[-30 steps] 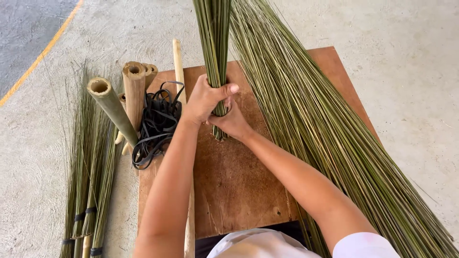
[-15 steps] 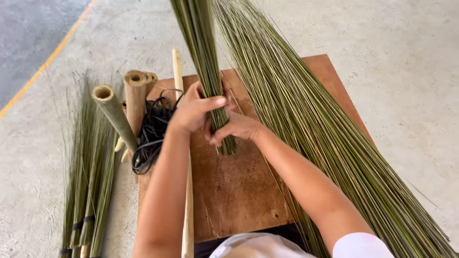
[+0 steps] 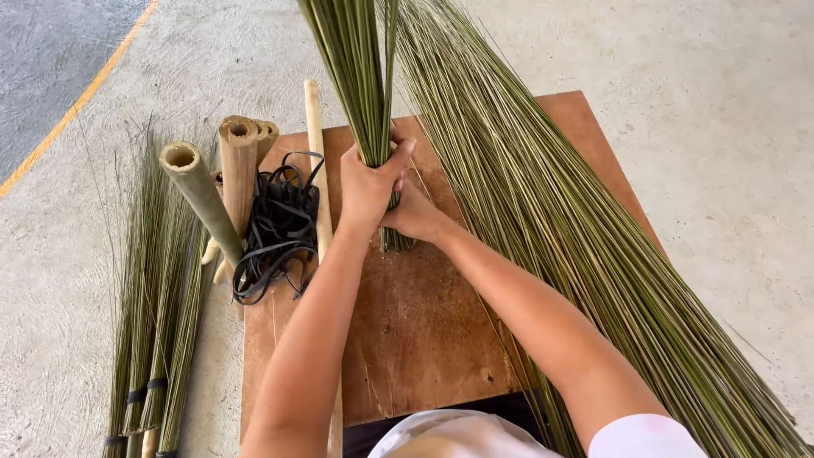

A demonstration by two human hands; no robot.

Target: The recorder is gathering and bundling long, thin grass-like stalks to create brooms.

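A: Gripping an upright bundle of thin green grass stalks (image 3: 360, 76), the left hand (image 3: 366, 182) is wrapping fully around its lower part, thumb across the front.

B: Where is the right hand (image 3: 413, 212) sitting?

A: It is closing on the same bundle just below and behind the left hand, touching it. The bundle's cut ends are resting on the brown wooden board (image 3: 424, 331) directly under both hands.

B: What is lying around them?

A: To the right of the hands, a long loose heap of green stalks (image 3: 577, 229) is spreading across the board. To the left, a tangle of black flat strapping (image 3: 275, 225) is lying beside cut bamboo tubes (image 3: 216, 182).
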